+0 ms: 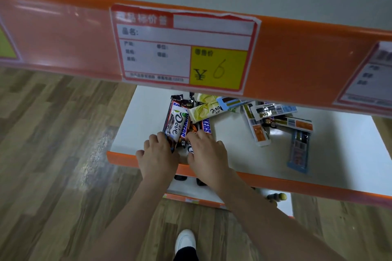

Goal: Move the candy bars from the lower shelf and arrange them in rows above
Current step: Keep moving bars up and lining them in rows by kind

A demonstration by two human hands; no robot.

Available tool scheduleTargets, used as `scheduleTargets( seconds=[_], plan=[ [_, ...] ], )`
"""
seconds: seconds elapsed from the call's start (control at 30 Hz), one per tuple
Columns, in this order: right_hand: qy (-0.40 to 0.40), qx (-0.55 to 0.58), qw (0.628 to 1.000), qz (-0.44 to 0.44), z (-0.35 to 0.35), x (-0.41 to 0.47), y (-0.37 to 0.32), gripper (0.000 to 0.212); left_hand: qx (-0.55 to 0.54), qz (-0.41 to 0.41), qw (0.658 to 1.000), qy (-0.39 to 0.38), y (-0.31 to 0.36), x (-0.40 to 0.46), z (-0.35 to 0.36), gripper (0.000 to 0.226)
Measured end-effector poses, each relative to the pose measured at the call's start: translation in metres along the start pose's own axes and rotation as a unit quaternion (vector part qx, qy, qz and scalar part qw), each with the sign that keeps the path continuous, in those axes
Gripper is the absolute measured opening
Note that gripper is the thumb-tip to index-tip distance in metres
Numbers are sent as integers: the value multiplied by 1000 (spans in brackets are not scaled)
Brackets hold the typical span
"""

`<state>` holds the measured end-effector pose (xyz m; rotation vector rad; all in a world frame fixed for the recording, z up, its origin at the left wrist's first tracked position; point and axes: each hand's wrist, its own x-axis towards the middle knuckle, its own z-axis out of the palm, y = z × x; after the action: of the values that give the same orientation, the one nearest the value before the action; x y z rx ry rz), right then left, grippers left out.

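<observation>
White shelf (350, 150) edged orange, a yellow Dove bar (204, 110), blue-lettered Snickers bars (206, 126), wood-grain floor (53, 154).

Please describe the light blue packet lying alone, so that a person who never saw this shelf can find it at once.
Look at the white lower shelf with the orange front edge. Toward its right side, near the front edge, lies the light blue packet, apart from the pile of candy bars. Unlike the others, it touches no hand and points almost straight toward the front edge.
</observation>
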<state>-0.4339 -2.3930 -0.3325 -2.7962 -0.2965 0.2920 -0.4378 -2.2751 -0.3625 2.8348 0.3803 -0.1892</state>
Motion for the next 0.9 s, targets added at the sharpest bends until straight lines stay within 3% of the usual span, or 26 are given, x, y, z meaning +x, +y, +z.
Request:
scheduleTargets(
  seconds=[0.4,0.5,0.63,0.77,0.9],
  plan=[
    [-1,-5,1000,29,3,-3,19,20,-49,13,998,42,31,-20,16,42],
    [2,20,998,60,4,0,23,31,-54,42,997,43,41,-29,18,30],
    [-3,23,991,131,3,4,32,35,-24,112,993,14,53,-40,22,42],
    [16,-9,991,130,3,3,37,27,-32,144,988,45,55,-46,30,55],
    [7,-12,992,125,1,1,39,44,-46,168,983,65,45,-47,37,48]
  ],
)
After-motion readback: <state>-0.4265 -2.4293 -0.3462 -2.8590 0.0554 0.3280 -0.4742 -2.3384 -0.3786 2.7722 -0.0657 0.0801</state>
